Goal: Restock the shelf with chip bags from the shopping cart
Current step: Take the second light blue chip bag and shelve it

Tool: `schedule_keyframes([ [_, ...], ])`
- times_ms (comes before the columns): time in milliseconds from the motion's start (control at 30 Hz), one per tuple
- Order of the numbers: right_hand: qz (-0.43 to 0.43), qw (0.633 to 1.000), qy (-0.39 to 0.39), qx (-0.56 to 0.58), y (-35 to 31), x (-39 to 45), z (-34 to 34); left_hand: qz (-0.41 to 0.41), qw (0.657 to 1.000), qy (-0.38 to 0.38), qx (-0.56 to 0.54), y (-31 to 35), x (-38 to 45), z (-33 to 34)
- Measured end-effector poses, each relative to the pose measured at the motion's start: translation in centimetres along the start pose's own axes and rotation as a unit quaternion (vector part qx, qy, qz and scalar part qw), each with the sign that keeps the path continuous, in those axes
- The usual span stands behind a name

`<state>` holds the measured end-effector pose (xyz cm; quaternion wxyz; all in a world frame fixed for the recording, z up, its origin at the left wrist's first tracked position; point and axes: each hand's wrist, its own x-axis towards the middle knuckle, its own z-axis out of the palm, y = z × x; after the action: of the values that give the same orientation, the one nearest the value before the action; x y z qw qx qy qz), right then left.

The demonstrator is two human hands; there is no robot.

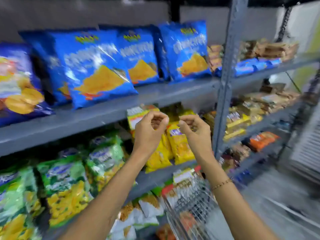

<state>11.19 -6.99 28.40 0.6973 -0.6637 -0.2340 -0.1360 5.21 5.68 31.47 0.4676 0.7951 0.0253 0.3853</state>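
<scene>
Both my hands are raised in front of the middle shelf, fingers curled, nothing in either. My left hand [149, 129] and my right hand [194, 129] hover side by side before yellow chip bags [180, 146]. Several blue chip bags [97, 66] stand on the grey upper shelf [155, 99]. The wire shopping cart [188, 203] sits below my right forearm, with bagged snacks inside.
Green and yellow bags [64, 186] fill the middle shelf at left. White bags [138, 215] lie on the bottom shelf. A grey upright post [226, 75] divides this rack from another [256, 108] holding small packets. The aisle floor opens at lower right.
</scene>
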Motion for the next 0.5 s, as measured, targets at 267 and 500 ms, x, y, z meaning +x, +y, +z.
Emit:
schedule_keyframes([
  [267, 0.327, 0.933, 0.117, -0.092, 16.5, -13.1, -13.9, -0.168, 0.936, -0.306, 0.043, -9.0, -11.7, 15.9],
  [500, 0.621, 0.756, 0.191, -0.075, 26.9, -27.5, -20.4, -0.241, 0.767, -0.571, 0.166, -18.2, -23.1, 25.6],
])
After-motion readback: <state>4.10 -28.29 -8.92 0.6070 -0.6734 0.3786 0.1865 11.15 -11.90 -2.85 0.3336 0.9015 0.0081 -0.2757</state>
